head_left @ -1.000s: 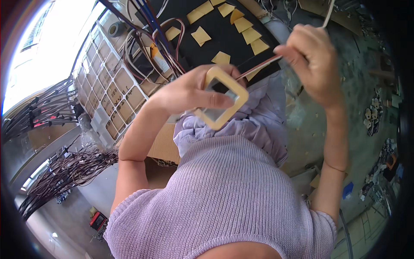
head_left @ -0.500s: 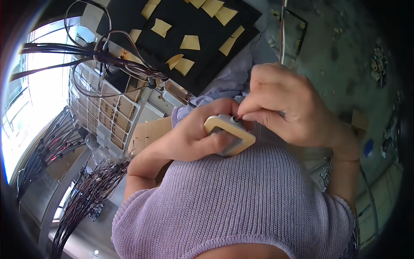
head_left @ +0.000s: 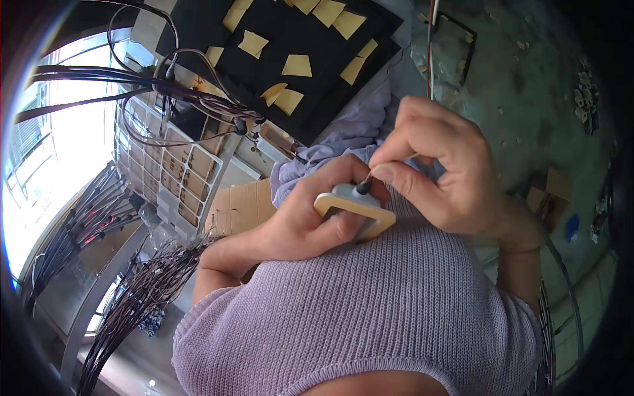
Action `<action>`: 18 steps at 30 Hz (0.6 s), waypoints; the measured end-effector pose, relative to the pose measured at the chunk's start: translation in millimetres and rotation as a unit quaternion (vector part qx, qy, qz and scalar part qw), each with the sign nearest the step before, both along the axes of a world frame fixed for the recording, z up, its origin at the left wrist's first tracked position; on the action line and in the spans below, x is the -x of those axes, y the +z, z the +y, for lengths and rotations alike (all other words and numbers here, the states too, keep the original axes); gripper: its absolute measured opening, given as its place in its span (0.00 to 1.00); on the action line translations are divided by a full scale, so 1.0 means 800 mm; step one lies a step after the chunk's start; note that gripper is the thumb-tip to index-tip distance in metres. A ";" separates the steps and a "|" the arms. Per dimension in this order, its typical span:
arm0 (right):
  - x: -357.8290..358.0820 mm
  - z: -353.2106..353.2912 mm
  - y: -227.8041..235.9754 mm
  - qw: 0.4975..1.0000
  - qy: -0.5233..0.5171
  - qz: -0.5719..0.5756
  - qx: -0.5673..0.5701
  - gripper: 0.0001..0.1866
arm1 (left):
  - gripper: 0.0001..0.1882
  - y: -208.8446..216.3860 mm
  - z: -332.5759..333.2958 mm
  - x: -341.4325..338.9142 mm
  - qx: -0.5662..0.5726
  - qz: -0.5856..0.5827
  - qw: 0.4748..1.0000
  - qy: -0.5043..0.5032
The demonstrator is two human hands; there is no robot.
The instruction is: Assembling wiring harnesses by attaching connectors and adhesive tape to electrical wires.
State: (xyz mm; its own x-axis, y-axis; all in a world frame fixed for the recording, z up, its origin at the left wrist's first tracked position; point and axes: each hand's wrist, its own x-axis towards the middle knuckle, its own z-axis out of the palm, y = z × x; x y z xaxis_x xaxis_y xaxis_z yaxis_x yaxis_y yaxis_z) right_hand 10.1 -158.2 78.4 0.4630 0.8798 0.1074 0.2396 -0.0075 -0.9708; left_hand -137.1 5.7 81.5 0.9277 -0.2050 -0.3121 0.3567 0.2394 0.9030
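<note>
In front of my chest, my left hand (head_left: 300, 214) is closed around a small grey housing with a pale yellow rectangular frame (head_left: 361, 208). The left thumb lies across the frame's opening. A short black cable grommet (head_left: 362, 188) sticks up from the housing's far edge. My right hand (head_left: 452, 168) pinches a thin wire (head_left: 368, 176) between thumb and forefinger, just above that grommet. The fingertips hide most of the wire's end. Both hands are close together, almost touching.
Ahead lies a black board (head_left: 264, 66) with several yellowish paper pieces. To the left are a white grid rack (head_left: 211, 178), a cardboard piece (head_left: 241, 206) and a large bundle of dark wires (head_left: 155, 280). A red and white cable (head_left: 430, 53) hangs beyond my right hand.
The housing has tipped, so the black grommet shows more plainly. My right fingers still pinch at the wire, with the hand turned slightly. The whole view has shifted a little.
</note>
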 end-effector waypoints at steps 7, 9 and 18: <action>-0.004 0.009 0.003 0.998 -0.021 -0.053 -0.033 0.05 | 0.18 0.001 0.002 -0.006 -0.049 0.006 0.996 0.076; -0.014 0.036 -0.010 0.975 -0.103 -0.186 -0.071 0.05 | 0.20 -0.008 0.010 -0.028 -0.135 -0.013 0.979 0.151; 0.038 0.065 -0.058 0.963 -0.232 0.075 -0.117 0.16 | 0.12 -0.024 0.028 -0.110 -0.070 -0.087 0.905 0.410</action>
